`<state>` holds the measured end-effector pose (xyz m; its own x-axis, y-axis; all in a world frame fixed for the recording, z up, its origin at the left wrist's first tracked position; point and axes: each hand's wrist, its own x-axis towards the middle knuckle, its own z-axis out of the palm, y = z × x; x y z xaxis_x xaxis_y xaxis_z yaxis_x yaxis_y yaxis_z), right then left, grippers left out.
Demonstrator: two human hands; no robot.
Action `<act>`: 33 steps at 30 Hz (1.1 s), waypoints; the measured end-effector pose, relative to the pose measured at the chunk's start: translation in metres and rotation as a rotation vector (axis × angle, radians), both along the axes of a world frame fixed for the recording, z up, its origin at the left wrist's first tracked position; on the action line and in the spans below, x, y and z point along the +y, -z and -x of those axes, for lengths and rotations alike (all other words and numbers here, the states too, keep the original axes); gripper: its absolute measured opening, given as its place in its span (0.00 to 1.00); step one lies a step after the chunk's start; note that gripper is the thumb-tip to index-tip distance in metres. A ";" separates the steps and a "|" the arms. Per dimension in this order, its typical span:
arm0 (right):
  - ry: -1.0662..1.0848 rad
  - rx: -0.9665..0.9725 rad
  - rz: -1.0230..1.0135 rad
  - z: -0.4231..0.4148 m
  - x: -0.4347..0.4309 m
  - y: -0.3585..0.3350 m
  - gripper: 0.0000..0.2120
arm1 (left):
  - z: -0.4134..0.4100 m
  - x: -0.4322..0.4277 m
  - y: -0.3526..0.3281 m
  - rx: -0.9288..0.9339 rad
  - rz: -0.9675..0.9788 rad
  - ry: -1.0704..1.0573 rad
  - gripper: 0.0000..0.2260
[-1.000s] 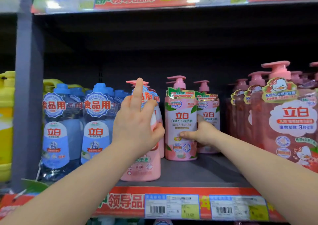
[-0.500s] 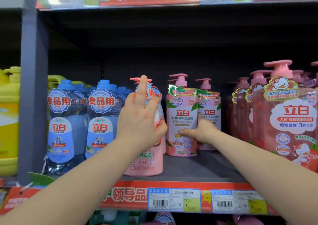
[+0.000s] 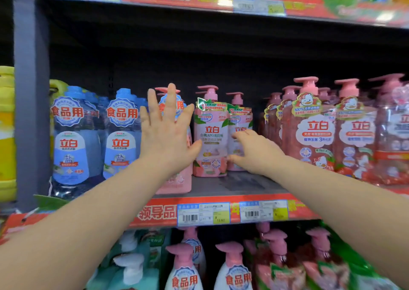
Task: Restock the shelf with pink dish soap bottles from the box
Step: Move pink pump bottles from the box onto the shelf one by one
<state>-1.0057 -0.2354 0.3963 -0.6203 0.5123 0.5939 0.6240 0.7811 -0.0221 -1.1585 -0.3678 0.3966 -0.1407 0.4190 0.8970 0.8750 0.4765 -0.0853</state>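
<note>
Pink dish soap bottles with pump tops stand on the middle shelf (image 3: 239,185). One pink bottle (image 3: 177,183) sits near the shelf's front, mostly behind my left hand (image 3: 166,134), whose fingers are spread straight in front of it. A second pink bottle (image 3: 210,132) stands farther back, with a third (image 3: 240,121) to its right. My right hand (image 3: 254,150) hovers with loosely spread fingers just in front of those two, holding nothing. The box is out of view.
Blue bottles (image 3: 119,134) fill the shelf to the left, beside a grey upright post (image 3: 31,94). Red-pink pump bottles (image 3: 314,130) crowd the right side. Price tags (image 3: 203,214) line the shelf edge. More pump bottles (image 3: 183,267) stand on the shelf below.
My left hand let go of the front pink bottle and spread its fingers. My right hand released the middle bottle and drew back slightly. The view tilted down.
</note>
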 end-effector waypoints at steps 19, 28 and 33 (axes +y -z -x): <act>0.528 -0.347 0.032 -0.192 -0.079 0.096 0.33 | -0.153 0.028 0.133 0.066 0.527 0.638 0.31; 0.671 -0.336 0.172 -0.337 -0.114 0.139 0.31 | -0.279 0.030 0.166 0.050 0.656 0.711 0.32; 0.795 -0.297 0.248 -0.462 -0.143 0.168 0.31 | -0.413 0.027 0.192 0.053 0.768 0.835 0.31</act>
